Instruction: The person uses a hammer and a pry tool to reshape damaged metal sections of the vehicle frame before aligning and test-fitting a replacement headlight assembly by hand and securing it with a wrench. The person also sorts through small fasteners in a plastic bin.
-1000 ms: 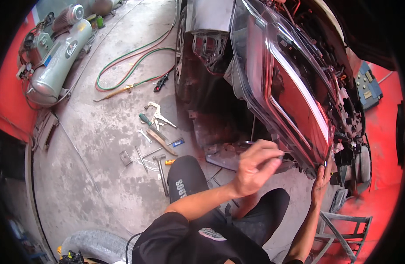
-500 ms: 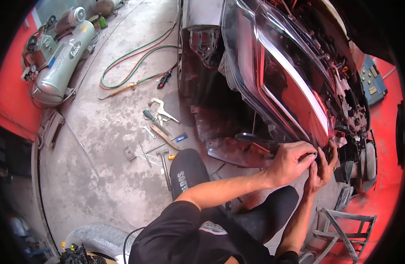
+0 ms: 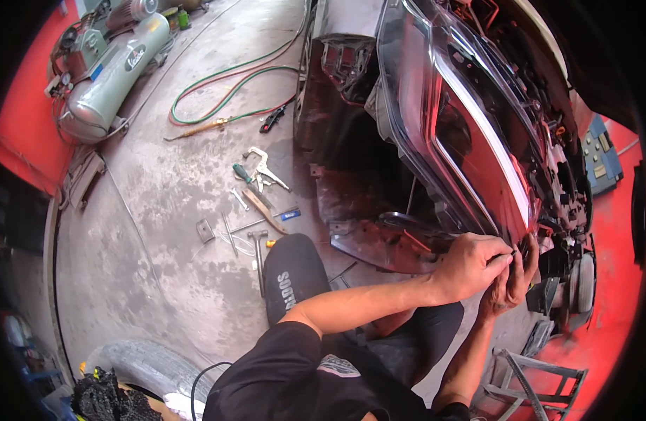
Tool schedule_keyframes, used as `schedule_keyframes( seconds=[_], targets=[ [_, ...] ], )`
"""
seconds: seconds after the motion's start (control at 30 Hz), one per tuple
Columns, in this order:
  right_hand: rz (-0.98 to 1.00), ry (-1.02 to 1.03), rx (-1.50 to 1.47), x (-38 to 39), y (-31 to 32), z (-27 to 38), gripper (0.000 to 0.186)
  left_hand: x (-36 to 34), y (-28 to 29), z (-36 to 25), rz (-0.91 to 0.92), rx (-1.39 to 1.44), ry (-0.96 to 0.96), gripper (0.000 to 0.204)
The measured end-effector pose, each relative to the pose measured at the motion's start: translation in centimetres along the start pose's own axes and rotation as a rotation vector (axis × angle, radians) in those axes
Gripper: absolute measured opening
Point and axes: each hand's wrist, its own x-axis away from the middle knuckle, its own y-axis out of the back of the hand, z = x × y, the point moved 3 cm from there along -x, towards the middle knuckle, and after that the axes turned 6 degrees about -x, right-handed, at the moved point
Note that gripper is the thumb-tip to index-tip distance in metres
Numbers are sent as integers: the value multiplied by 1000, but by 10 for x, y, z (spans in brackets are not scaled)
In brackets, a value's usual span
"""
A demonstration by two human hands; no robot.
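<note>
The large headlight (image 3: 470, 151), with a clear lens and a bright light strip, sits in the dismantled front end of a car. At its lower tip my two hands meet. My left hand (image 3: 474, 265) is closed in a pinch, its thumb and forefinger pressed together beside the right fingers. My right hand (image 3: 511, 286) is closed too, its fingers raised and bent against the headlight's lower corner. Whatever lies between the fingertips is too small to make out. Below the headlight, left of my hands, hangs a dark loose panel (image 3: 379, 251).
Left of my knee, a locking clamp (image 3: 267, 168), a green-handled screwdriver (image 3: 240, 172) and a hammer (image 3: 260, 256) lie on the concrete. Farther off are a coiled hose (image 3: 196, 88) and an air compressor (image 3: 119, 74). A metal stand (image 3: 541, 382) is at lower right.
My view has turned slightly, so the floor tools and car sit differently in the picture. Both hands stay at the headlight's lower corner; the left fingers have shifted a little.
</note>
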Motion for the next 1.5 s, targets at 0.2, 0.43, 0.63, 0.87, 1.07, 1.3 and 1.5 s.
schedule_keyframes(
  seconds=[0.2, 0.43, 0.63, 0.87, 1.07, 1.3, 1.5],
  targets=[
    [-114, -52, -198, 3, 2, -9, 31, 8, 100, 7, -518, -274, -33, 23],
    [-103, -114, -42, -8, -3, 3, 29, -34, 125, 65, -216, 805, 277, 87],
    [-105, -152, -17, -9, 1, 4, 30, -54, 122, 51, -239, 866, 217, 81],
    [-78, -172, 19, -12, -1, 4, 30, -55, 131, 41, -300, 783, 300, 78],
    [-52, -131, 101, -12, -1, 11, 29, -54, 131, 46, -367, 696, 277, 83],
    [-48, -143, 32, -14, 2, 2, 28, -65, 138, 46, -321, 676, 293, 90],
    [-60, -239, -83, -15, -3, 10, 28, -57, 138, 46, -356, 641, 336, 92]
  ],
)
